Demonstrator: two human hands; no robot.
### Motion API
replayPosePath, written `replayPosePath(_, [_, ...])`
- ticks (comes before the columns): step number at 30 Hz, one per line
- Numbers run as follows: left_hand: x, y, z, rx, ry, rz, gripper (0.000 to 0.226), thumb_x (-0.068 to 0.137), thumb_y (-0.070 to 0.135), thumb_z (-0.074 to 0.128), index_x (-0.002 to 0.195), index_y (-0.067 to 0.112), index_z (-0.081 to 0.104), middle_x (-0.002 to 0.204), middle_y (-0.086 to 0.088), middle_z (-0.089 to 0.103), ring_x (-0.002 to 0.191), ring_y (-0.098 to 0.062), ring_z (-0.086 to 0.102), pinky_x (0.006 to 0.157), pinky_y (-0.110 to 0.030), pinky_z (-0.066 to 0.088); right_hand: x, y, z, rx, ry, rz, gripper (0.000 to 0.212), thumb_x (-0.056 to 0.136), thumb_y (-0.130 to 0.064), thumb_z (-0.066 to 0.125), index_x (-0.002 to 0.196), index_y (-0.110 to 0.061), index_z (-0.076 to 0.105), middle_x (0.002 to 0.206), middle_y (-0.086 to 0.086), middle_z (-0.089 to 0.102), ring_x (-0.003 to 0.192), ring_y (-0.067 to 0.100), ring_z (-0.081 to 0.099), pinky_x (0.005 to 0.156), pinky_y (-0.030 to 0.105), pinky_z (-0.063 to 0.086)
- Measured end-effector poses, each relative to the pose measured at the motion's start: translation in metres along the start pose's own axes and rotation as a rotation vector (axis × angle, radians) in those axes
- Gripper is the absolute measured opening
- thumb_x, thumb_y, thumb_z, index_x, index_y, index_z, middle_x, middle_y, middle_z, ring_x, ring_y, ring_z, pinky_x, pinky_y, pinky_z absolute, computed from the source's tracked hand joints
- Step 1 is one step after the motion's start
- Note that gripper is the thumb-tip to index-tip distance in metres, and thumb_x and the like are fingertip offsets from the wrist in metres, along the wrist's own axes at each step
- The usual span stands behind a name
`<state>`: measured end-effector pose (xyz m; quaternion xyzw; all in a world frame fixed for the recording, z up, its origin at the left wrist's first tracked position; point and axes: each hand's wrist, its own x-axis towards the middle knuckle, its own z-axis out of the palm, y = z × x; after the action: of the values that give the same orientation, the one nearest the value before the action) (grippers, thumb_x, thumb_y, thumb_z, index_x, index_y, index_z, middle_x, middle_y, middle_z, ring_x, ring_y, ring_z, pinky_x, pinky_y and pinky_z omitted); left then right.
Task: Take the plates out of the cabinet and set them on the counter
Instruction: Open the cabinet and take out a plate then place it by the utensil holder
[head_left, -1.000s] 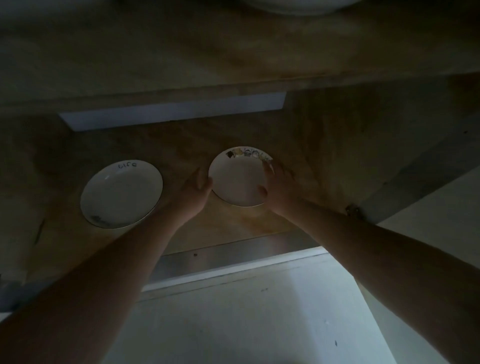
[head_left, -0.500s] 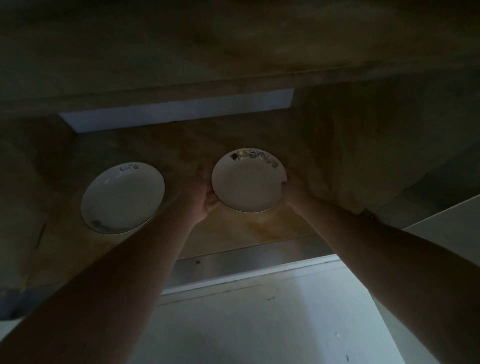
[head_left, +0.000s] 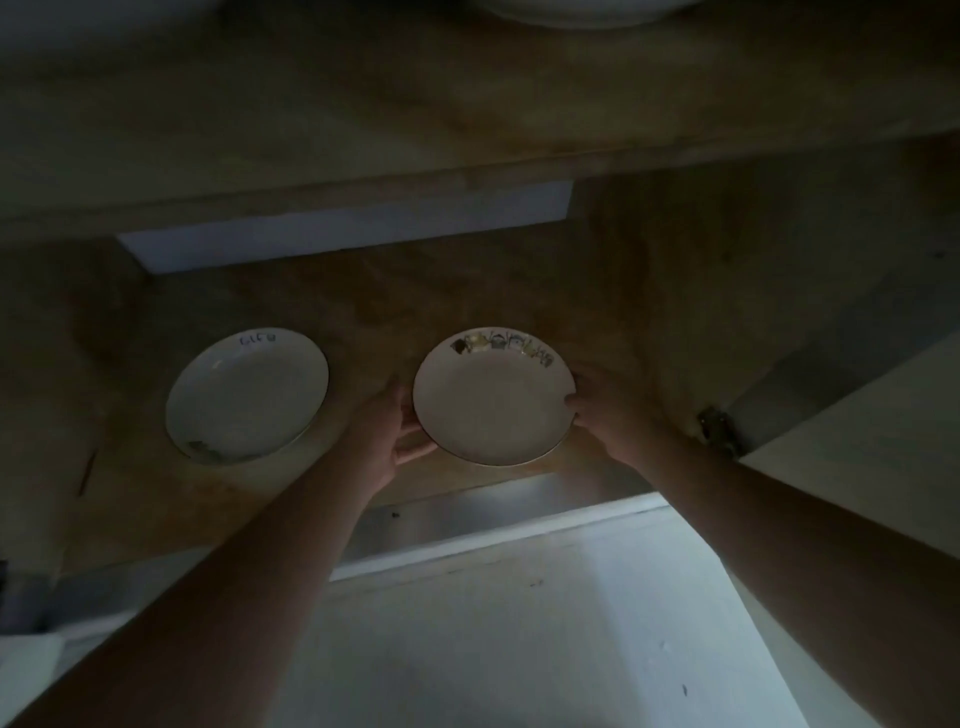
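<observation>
We grasp the patterned plate (head_left: 493, 405) at opposite rims, left hand (head_left: 387, 434) and right hand (head_left: 610, 415), on the cabinet shelf (head_left: 649, 322). A second plate (head_left: 247, 395) lies apart to its left.

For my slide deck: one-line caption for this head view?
Both hands, left and right, grip a decorated plate on the cabinet shelf; another plate sits alongside.

Dish (head_left: 582, 13) cut by top edge; fingers (head_left: 415, 452) partly hidden under plate (head_left: 493, 400).
</observation>
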<state>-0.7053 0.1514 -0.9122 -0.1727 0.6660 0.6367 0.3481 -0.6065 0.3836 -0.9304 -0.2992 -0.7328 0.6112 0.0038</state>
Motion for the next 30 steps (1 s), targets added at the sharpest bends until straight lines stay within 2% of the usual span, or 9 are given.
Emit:
replayPosePath(3, [-0.024,-0.009,-0.002,0.078,0.01,0.0,0.017,0.101,0.019,0.049,0.097,0.025,0.063,0.107,-0.002,0.07,0.095,-0.016,0.067,0.058,-0.033,0.057,-0.028,-0.006,-0.002,0.074,-0.028,0.041,0.057,0.078,0.022,0.041,0.128,-0.002,0.055,0.12,0.016,0.064,0.105,0.03,0.06,0.085,0.043,0.05])
replayPosePath(6, [-0.056,-0.014,-0.01,0.104,-0.006,0.019,0.031,0.095,-0.001,0.048,0.101,0.024,0.065,0.109,-0.001,0.071,0.099,-0.015,0.067,0.06,-0.03,0.055,-0.06,-0.017,-0.004,0.095,-0.05,0.077,0.05,0.085,0.022,0.04,0.128,0.0,0.051,0.112,0.012,0.063,0.101,0.025,0.055,0.087,0.044,0.05])
replayPosePath(9, [-0.099,-0.009,-0.018,0.077,-0.019,0.006,0.036,0.089,-0.003,0.053,0.114,0.021,0.065,0.108,0.0,0.073,0.101,-0.015,0.068,0.06,-0.028,0.054,-0.096,-0.03,-0.004,0.118,-0.023,0.123,0.048,0.082,0.023,0.042,0.121,-0.003,0.053,0.101,0.006,0.064,0.094,0.021,0.056,0.075,0.033,0.051])
replayPosePath(14, [-0.18,0.006,-0.038,0.041,-0.016,-0.034,0.044,0.082,-0.01,0.053,0.115,0.016,0.067,0.108,-0.005,0.075,0.099,-0.021,0.071,0.058,-0.028,0.059,-0.157,-0.063,-0.01,0.091,-0.059,0.218,0.052,0.074,0.024,0.042,0.113,-0.01,0.052,0.1,-0.001,0.064,0.089,0.019,0.059,0.068,0.03,0.054])
replayPosePath(17, [-0.23,0.017,-0.048,0.052,-0.002,-0.072,0.042,0.081,-0.009,0.055,0.113,0.015,0.067,0.11,-0.007,0.073,0.1,-0.021,0.069,0.066,-0.034,0.059,-0.196,-0.089,-0.02,0.057,-0.092,0.277,0.055,0.07,0.021,0.048,0.111,-0.015,0.055,0.109,0.003,0.064,0.097,0.023,0.06,0.075,0.037,0.055])
replayPosePath(20, [-0.281,0.033,-0.055,0.046,-0.014,-0.068,0.04,0.081,-0.011,0.055,0.106,0.018,0.069,0.104,-0.004,0.073,0.094,-0.02,0.07,0.06,-0.033,0.06,-0.238,-0.122,-0.03,0.055,-0.09,0.322,0.06,0.067,0.02,0.05,0.102,-0.028,0.059,0.109,0.001,0.064,0.097,0.023,0.06,0.078,0.041,0.051])
replayPosePath(23, [-0.33,0.047,-0.067,0.031,-0.003,-0.079,0.043,0.082,-0.011,0.057,0.115,0.015,0.066,0.102,-0.002,0.074,0.089,-0.019,0.072,0.058,-0.032,0.061,-0.279,-0.158,-0.035,0.064,-0.113,0.37,0.065,0.068,0.02,0.054,0.102,-0.035,0.062,0.104,-0.001,0.069,0.092,0.025,0.062,0.081,0.039,0.053])
replayPosePath(27, [-0.394,0.061,-0.083,0.023,0.021,-0.102,0.042,0.084,-0.011,0.058,0.113,0.016,0.069,0.099,-0.003,0.075,0.088,-0.019,0.071,0.056,-0.03,0.06,-0.334,-0.214,-0.033,0.03,-0.118,0.353,0.064,0.071,0.019,0.047,0.116,-0.022,0.064,0.116,0.007,0.067,0.097,0.035,0.063,0.094,0.062,0.045])
replayPosePath(30, [-0.446,0.077,-0.092,0.004,0.029,-0.093,0.04,0.084,-0.009,0.06,0.105,0.023,0.071,0.093,0.003,0.076,0.084,-0.016,0.072,0.055,-0.029,0.059,-0.376,-0.256,-0.039,-0.025,-0.127,0.336,0.064,0.071,0.017,0.045,0.119,-0.021,0.065,0.117,0.005,0.068,0.099,0.038,0.064,0.091,0.066,0.045])
